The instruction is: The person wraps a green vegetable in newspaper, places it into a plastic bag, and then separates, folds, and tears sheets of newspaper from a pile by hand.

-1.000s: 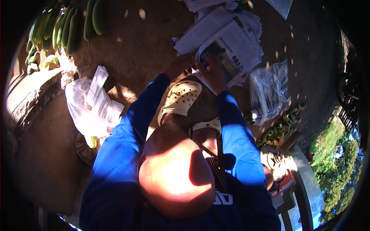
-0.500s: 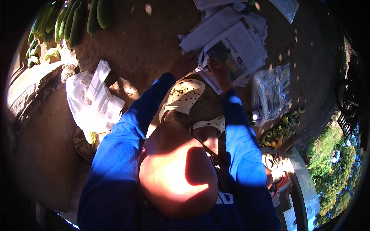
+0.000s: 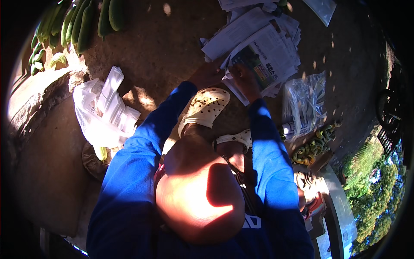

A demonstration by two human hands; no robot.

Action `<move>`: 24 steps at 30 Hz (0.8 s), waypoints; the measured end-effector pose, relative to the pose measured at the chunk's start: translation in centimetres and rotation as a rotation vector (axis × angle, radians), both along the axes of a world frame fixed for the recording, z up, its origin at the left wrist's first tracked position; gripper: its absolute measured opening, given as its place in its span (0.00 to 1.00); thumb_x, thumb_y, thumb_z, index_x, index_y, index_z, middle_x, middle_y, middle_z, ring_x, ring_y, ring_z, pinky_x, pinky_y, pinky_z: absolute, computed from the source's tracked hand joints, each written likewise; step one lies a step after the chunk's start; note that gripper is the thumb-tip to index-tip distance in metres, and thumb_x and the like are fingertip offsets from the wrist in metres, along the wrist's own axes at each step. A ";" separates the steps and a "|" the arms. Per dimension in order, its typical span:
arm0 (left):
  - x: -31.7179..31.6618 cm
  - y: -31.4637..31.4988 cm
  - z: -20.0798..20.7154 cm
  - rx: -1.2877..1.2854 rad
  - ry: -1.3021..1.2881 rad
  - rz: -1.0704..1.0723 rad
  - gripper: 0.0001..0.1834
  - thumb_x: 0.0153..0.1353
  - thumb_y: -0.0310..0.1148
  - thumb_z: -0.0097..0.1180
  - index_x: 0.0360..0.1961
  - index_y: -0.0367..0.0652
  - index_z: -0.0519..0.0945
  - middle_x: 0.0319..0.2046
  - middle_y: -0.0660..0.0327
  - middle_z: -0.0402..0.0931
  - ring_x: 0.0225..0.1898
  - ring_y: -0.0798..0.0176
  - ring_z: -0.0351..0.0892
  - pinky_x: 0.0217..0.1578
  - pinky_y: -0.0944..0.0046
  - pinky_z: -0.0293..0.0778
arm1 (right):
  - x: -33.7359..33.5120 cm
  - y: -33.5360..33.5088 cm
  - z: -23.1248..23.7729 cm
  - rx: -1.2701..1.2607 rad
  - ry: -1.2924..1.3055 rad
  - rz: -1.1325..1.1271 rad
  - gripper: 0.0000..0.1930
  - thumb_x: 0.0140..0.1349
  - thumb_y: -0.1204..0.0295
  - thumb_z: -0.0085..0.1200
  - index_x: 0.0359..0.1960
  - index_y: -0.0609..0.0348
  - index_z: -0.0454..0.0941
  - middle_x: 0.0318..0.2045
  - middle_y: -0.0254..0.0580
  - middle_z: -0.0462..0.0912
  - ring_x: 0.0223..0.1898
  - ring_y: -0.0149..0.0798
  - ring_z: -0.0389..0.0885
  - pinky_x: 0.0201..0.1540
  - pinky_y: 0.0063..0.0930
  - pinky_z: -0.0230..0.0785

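A loose pile of printed paper sheets (image 3: pixel 241 34) lies on the ground ahead of me. On its near side is a sheet with a dark green and blue picture (image 3: pixel 265 69). My left hand (image 3: pixel 208 74) is closed at the left edge of this sheet, fingertips pinched on its corner in shadow. My right hand (image 3: pixel 245 81) is closed over the sheet's near edge, fingers curled down onto the picture. The two hands are a short way apart. Shade hides the exact fingertips.
Long green gourds (image 3: pixel 82 28) lie at the far left. A white plastic bag (image 3: pixel 92 123) with folded white strips stands left of my clog (image 3: pixel 208 105). Clear plastic packaging (image 3: pixel 304 103) and twisted yellow-green pods (image 3: pixel 317 144) lie to the right.
My left hand has drawn slightly back toward me. My right hand has shifted slightly left and nearer, its fingers curled more over the sheet. The pile stays put.
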State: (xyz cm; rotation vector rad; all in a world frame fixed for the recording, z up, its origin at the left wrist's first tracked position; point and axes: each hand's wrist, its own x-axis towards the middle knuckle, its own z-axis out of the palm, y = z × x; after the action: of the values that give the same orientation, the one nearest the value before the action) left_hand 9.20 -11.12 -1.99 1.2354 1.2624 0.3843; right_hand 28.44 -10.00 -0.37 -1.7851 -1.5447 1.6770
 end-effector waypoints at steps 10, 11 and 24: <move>1.5 -1.9 2.7 0.358 0.243 0.007 0.25 0.58 0.39 0.55 0.56 0.43 0.70 0.47 0.45 0.76 0.43 0.39 0.80 0.42 0.45 0.77 | -0.6 0.7 2.0 0.176 -0.061 -0.052 0.16 0.60 0.62 0.57 0.34 0.66 0.80 0.31 0.50 0.80 0.34 0.41 0.79 0.38 0.36 0.69; 1.9 -1.8 2.4 0.315 0.165 0.055 0.22 0.58 0.38 0.55 0.52 0.41 0.74 0.41 0.46 0.79 0.41 0.40 0.81 0.41 0.47 0.77 | -0.7 0.9 2.3 0.197 -0.059 -0.011 0.16 0.59 0.62 0.58 0.35 0.66 0.80 0.31 0.50 0.80 0.34 0.41 0.79 0.39 0.36 0.70; 2.4 -0.9 0.0 -0.652 -0.665 0.599 0.17 0.67 0.41 0.49 0.35 0.33 0.77 0.23 0.57 0.78 0.19 0.66 0.74 0.19 0.67 0.72 | 5.7 -9.7 0.7 -0.303 0.220 -1.186 0.16 0.66 0.58 0.55 0.45 0.58 0.78 0.41 0.38 0.78 0.39 0.41 0.78 0.44 0.36 0.71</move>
State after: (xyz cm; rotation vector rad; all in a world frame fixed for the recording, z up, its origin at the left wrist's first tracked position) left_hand 11.60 -12.03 -2.03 0.1208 1.0141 0.6769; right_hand 34.15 -19.70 0.32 -1.9078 0.0097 1.3675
